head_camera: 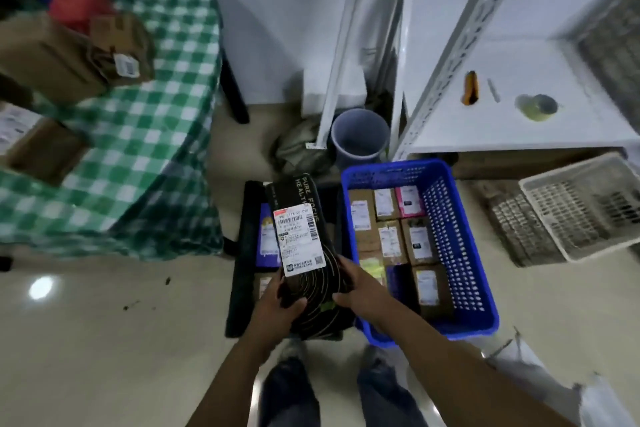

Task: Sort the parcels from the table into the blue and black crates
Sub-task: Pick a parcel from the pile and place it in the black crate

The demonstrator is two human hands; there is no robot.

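black parcel (301,236): long, flat, soft-looking, with a white shipping label on the upper face. held lengthwise above the black crate (242,253), with the far end tilted up and the near end gripped from both sides.

left hand (277,302): curled round the near left edge of the parcel.
right hand (353,291): curled round the near right edge, just beside the blue crate (460,253).

step in hand, as judged: lowering into the black crate.

procedure:
1. keep both grips firm until the parcel is supported from below.
2. line up the long side with the long side of the crate, to avoid bridging the rim.
3. lower the far end first, then lay the near end down flat.
4. place beside or on top of the purple parcel (265,239) in the crate, not wedged on edge against it.
5. stay clear of the blue crate wall at the right, packed with rows of boxed parcels and set close alongside.
6. keep the label up, for easy checking.
7. open the fingers only after full contact, then lift both hands straight out.
8. then turn to the cardboard parcels (52,52) on the table (156,149) at the left.
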